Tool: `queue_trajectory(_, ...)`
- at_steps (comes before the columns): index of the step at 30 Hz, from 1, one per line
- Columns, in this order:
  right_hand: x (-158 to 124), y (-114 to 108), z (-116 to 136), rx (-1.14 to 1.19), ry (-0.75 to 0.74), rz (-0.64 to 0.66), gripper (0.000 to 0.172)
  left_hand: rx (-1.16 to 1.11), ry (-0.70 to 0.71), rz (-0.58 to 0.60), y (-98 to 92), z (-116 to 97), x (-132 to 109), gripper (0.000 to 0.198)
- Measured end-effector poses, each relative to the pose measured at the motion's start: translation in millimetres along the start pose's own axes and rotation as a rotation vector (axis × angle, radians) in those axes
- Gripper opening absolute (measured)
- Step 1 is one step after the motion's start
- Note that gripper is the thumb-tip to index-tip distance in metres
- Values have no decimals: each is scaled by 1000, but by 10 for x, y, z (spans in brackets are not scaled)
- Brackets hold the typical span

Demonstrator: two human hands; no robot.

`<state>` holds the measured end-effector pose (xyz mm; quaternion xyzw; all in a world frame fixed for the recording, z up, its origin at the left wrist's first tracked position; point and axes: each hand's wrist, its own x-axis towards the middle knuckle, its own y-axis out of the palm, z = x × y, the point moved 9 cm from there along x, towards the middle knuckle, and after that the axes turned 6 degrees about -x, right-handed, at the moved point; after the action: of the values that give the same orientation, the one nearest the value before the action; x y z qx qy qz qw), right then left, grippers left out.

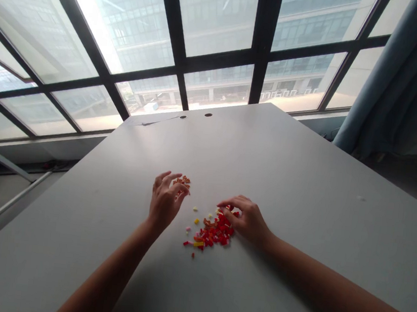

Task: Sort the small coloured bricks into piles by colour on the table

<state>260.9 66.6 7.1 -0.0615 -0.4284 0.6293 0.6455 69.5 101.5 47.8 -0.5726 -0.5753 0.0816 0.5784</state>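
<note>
My left hand is beside a small cluster of brown-orange toy bricks, partly covering it. Its thumb and index finger come together at the cluster's near edge, while the other fingers stay curved and apart. Whatever sits in that pinch is too small to name. To the right lies a loose heap of small bricks, mostly red with some orange, brown and yellow. My right hand reaches over the heap's far right edge, thumb and fingertips drawn close together. Red shows between its fingers, but what they grip is unclear.
Around the heap lie a yellow brick, a pink brick and a lone brown brick. They rest on a large white table. Two round holes are near its far edge. Windows stand beyond, with a blue curtain at right.
</note>
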Motion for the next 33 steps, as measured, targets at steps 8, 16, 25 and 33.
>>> queue_trajectory(8, 8, 7, 2, -4, 7, 9, 12, -98, 98, 143, 173, -86, -50, 17)
queue_trajectory(16, 8, -13, 20, -20, -2, 0, 13, -173, 170, 460, 440, -424, -191, 10)
queue_trajectory(25, 8, -7, 22, -20, -6, -6, 11, -121, 129, 259, 247, -210, -37, 4)
queue_trajectory(33, 3, -3, 15, -8, -9, -9, 12, 39, -22, 34, 23, 220, 119, 17)
